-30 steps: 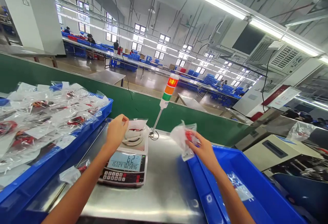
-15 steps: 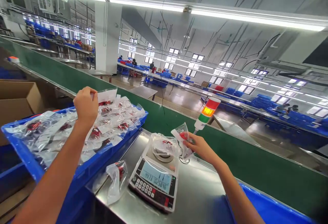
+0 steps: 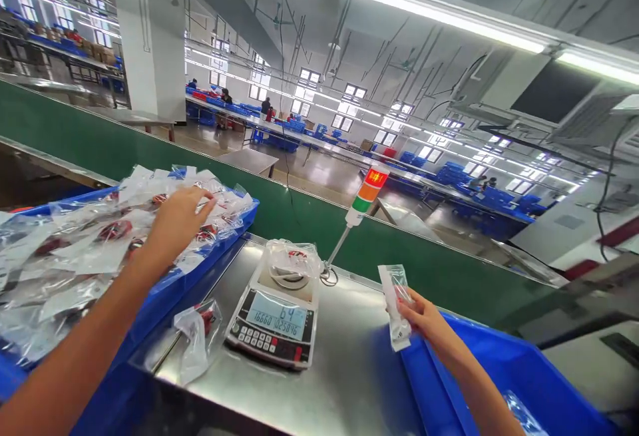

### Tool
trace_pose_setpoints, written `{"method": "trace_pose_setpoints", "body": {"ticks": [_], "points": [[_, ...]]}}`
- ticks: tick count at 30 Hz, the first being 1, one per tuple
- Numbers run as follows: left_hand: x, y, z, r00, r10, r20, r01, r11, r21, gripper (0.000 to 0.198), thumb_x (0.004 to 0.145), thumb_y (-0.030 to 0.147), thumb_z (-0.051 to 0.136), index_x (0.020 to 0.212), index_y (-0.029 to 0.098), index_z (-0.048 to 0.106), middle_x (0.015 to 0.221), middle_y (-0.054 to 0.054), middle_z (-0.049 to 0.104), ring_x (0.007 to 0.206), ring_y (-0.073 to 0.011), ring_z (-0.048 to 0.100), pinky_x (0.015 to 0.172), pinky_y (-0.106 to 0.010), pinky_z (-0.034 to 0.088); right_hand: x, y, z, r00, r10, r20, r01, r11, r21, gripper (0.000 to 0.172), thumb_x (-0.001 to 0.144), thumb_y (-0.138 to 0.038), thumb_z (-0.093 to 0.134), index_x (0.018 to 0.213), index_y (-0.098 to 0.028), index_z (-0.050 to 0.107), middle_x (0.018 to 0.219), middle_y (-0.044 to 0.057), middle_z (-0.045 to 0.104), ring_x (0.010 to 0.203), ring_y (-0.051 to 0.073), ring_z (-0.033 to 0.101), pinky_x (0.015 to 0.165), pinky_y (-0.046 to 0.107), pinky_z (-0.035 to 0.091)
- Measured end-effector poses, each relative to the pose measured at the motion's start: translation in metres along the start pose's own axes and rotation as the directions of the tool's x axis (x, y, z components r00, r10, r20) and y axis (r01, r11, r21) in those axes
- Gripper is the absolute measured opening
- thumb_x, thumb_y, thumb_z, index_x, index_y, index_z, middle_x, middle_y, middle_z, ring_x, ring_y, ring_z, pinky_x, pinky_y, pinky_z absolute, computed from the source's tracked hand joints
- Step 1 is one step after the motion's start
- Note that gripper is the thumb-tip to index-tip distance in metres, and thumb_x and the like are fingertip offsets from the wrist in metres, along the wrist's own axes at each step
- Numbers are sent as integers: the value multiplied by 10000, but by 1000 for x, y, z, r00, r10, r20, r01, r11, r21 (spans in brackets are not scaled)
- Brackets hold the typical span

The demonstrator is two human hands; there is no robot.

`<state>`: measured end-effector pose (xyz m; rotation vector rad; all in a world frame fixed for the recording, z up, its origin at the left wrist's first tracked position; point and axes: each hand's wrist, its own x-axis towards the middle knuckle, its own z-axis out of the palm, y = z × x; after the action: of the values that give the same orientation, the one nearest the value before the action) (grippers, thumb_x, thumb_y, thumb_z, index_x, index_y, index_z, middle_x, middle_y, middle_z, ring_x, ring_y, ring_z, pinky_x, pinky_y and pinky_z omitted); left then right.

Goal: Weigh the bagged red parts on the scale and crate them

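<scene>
Beneath the spread left hand [image 3: 178,218] lies a blue plastic tray [image 3: 200,276], while left of the right hand [image 3: 423,316], pinching a clear red-filled plastic bag [image 3: 396,306], a white digital scale [image 3: 277,317] suggests weighing, with gentle placement seemingly called for.

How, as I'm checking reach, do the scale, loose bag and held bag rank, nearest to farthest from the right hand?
1. Held bag: in the right hand
2. Scale: to its left
3. Loose bag: left of the scale

Factory hall: worktables [image 3: 248,160], signal tower [image 3: 369,193]
</scene>
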<state>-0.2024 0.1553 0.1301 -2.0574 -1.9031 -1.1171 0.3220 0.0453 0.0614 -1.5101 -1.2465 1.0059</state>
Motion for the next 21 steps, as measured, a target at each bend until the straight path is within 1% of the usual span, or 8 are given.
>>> {"method": "trace_pose_setpoints", "body": {"ticks": [2,6,9,11,14,17,19,21], "points": [[-14,42,21,981,186,61,-174,972,-158,263,979,380,468,1009,208,666,1118,-83,706,1090,-298,639,989,-450,510,-12,17,-2,996,81,-31,-76,988,131,689,648,-635,914,1157,-221,702,756,12,683,566,166,568,480,238,429],[-48,109,78,849,487,203,-394,842,-369,174,992,302,538,1054,184,651,1131,-89,689,1111,-272,625,992,-413,518,-33,37,-5,983,183,4,-170,903,395,558,669,-571,943,1076,-250,738,857,24,714,715,197,645,626,277,554],[-70,135,127,764,593,254,-498,793,-352,261,927,221,650,1178,165,603,1278,-127,645,1265,-303,554,1093,-457,465,-46,42,-8,974,219,54,-216,842,493,496,719,-524,931,1099,-263,746,1031,45,735,891,239,684,782,342,595],[-80,143,157,744,623,241,-543,774,-326,332,900,175,654,1220,158,567,1372,-156,593,1361,-329,482,1154,-509,405,-53,43,-10,978,207,22,-188,838,512,489,750,-497,915,1138,-257,740,1089,55,734,920,252,693,834,376,599],[-89,152,188,766,632,116,-555,742,-377,271,871,75,561,1127,162,574,1355,-167,600,1361,-322,490,1168,-522,381,-56,39,-7,980,198,-26,-157,842,516,511,765,-461,915,1192,-259,721,1117,56,736,952,257,703,880,400,599],[-82,158,197,818,574,-30,-521,718,-462,185,879,43,491,952,194,569,1135,-107,679,1165,-267,615,1072,-436,475,-42,22,8,986,168,8,-152,864,480,548,759,-465,922,1221,-269,703,1154,60,731,999,269,702,884,408,599],[-66,157,191,887,442,-131,-445,747,-493,129,945,104,466,900,208,528,1002,-80,664,1018,-248,637,960,-402,525,-22,6,26,996,91,18,-90,903,421,560,780,-515,889,1240,-273,682,1176,70,723,1011,276,699,891,425,596],[-42,148,178,942,232,-244,-328,791,-516,96,1003,179,428,936,210,489,981,-79,625,950,-238,619,883,-392,536,5,-12,50,999,-49,-14,50,951,306,573,773,-568,862,1219,-269,663,1152,77,724,989,280,698,884,443,591]]}}
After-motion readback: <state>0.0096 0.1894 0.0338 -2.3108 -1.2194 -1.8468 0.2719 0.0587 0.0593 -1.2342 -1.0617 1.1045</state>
